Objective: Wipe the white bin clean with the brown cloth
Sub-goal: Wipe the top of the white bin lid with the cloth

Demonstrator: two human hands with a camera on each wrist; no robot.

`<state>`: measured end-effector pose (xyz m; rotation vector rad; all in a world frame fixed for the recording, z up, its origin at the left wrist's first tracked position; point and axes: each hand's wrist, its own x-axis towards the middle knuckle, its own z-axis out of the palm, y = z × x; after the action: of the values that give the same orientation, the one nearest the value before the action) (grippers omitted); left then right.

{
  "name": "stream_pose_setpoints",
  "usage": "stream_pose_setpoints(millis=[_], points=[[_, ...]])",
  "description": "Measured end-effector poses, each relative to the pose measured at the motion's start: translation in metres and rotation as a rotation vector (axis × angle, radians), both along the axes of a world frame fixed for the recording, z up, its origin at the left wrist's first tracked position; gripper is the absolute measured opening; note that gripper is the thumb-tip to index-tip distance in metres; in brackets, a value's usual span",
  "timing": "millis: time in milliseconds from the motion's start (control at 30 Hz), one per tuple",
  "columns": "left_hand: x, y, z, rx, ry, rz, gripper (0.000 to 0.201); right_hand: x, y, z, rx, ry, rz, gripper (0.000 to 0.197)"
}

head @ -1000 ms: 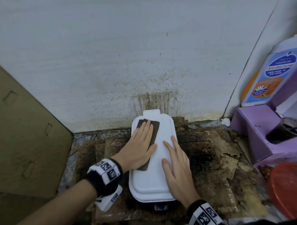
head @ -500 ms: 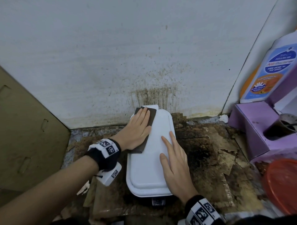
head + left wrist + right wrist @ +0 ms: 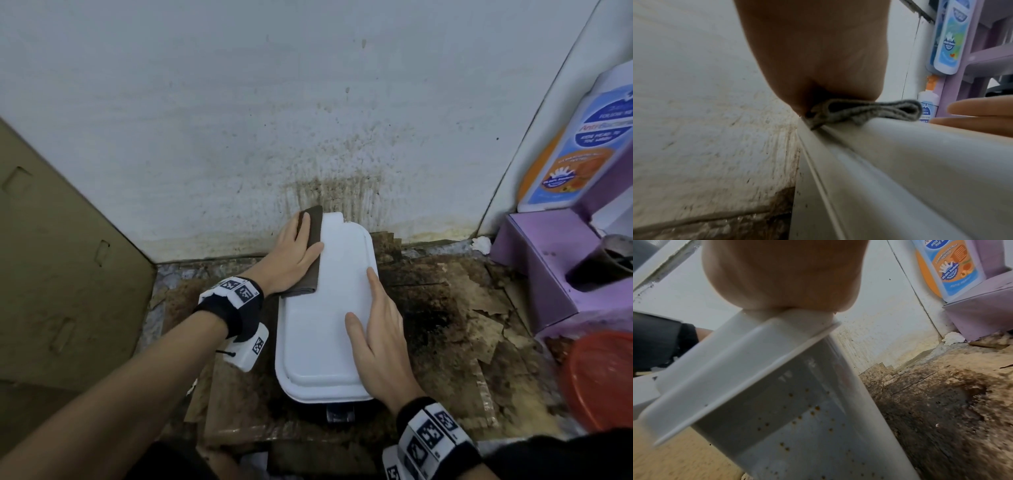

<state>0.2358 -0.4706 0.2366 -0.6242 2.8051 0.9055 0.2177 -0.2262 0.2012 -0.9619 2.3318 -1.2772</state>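
While the left hand (image 3: 297, 251) lies flat on the brown cloth (image 3: 310, 255), it presses the cloth down on the far left edge of the white bin (image 3: 318, 325). The fingers are straight and close together, and they point away toward the wall (image 3: 239, 120). The cloth is folded. From the left wrist view, the folded end sticks out from under the palm and sits right on the rim of the lid.

The bin stands on dirty, torn cardboard (image 3: 462, 308) on the floor, with its back end touching the stained wall. Its lid is shut. The lid is long and thin, and its long side runs from the person toward the wall.

The right hand (image 3: 380, 339) rests flat on the near right part of the lid, with its fingers straight and a little apart. I think it is there to keep the bin from sliding.

The cloth is at the far end, so most of the lid lies toward the person from the left hand. I think the next wipe should pull back along the long side. The left hand is the one closer to that edge. In the right wrist view, the side of the bin has little brown spots, so the job does not look finished.
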Motion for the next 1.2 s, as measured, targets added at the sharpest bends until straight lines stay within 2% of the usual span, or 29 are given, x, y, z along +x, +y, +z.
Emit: stream_pose_setpoints(millis=[167, 367, 567, 700, 967, 1200], points=[[0.028, 0.023, -0.002, 0.121, 0.039, 0.082, 0.083, 0.0, 0.001, 0.001, -0.006, -0.016, -0.008, 0.07], [0.068, 0.06, -0.004, 0.196, 0.067, 0.089, 0.085, 0.001, 0.0, 0.002, -0.006, -0.005, -0.026, 0.071], [0.107, 0.101, -0.013, 0.159, 0.114, 0.098, 0.078, 0.003, 0.001, 0.002, -0.003, 0.037, -0.024, 0.07], [0.132, 0.126, -0.023, 0.069, 0.144, 0.078, 0.077, 0.003, 0.003, 0.001, -0.019, 0.058, -0.018, 0.068], [0.121, 0.116, -0.02, 0.077, 0.156, 0.053, 0.07, 0.0, 0.001, -0.003, -0.041, 0.052, -0.019, 0.066], [0.078, 0.067, -0.008, 0.158, 0.072, 0.04, 0.072, -0.002, -0.001, -0.008, -0.043, 0.051, -0.018, 0.066]])
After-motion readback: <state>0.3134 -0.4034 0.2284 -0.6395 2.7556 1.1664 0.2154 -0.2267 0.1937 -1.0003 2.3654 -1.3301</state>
